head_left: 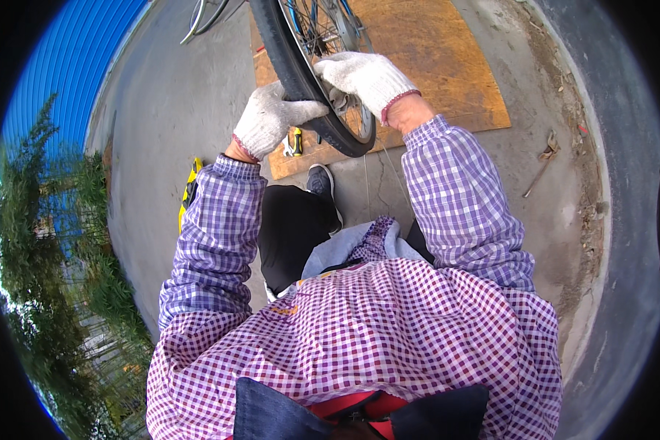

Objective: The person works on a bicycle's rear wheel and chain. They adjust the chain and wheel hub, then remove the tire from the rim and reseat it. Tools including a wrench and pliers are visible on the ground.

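Observation:
A bicycle wheel with a black tyre (290,55) stands upright in front of me, its spokes (319,37) showing on the right side. My left hand (266,121), in a white knitted glove, grips the tyre from the left, thumb laid across the tread and the other fingers partly hidden. In a matching glove, my right hand (365,79) reaches over the rim side with its fingers bent against the wheel. Below its palm shows a crumpled greyish patch (339,100); whether it is a rag or soiled glove, I cannot tell. Blue frame parts (301,18) lie beyond.
Under the wheel lies a plywood board (447,66). A yellow-and-black screwdriver (298,141) and a silver tool (287,148) rest near its front edge. Left is a yellow-and-black item (190,192); right, a thin rod (539,170). Plants (33,242) border a blue wall (70,73).

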